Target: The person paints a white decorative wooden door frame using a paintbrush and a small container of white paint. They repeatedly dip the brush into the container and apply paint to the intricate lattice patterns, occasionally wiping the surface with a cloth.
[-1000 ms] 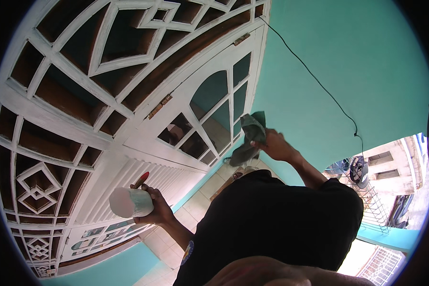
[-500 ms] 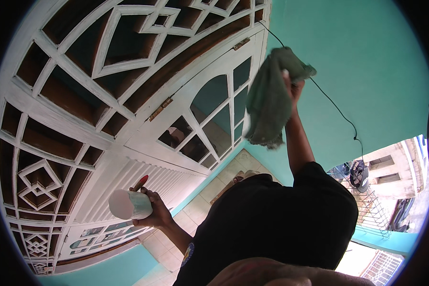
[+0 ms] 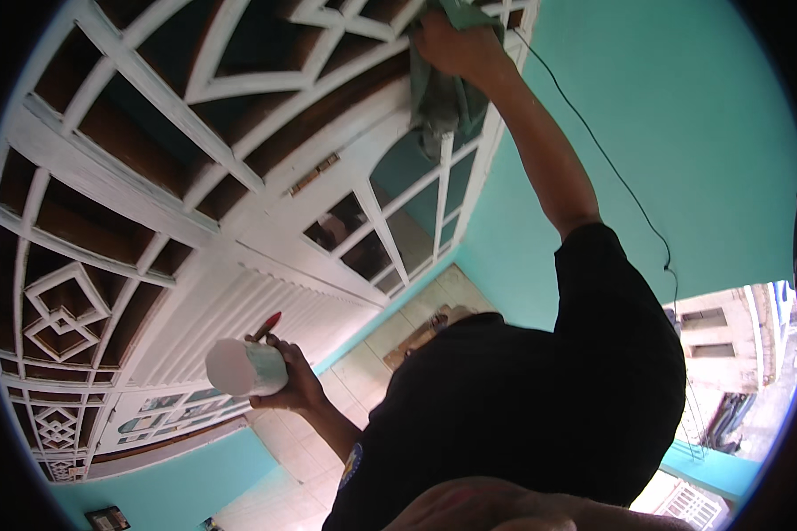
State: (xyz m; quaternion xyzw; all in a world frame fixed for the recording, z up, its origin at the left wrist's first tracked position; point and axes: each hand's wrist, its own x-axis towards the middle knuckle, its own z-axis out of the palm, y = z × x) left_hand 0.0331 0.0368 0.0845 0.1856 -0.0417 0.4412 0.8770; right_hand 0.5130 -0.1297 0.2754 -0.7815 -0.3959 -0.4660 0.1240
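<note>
At the top of the frame, your right hand [image 3: 456, 40] clamps a green cloth [image 3: 447, 97] against the white door [image 3: 266, 212]; soft and limp, so bunch it. Lower left, your left hand [image 3: 297, 385] grips a light cup [image 3: 243, 367].

A white cylindrical container [image 3: 243, 367] with a pale green band sits in the left hand [image 3: 294, 385], below the white lattice door [image 3: 239, 230]. A small dark framed sign [image 3: 108, 518] hangs on the turquoise wall beneath that door, its detail too small to tell.
</note>
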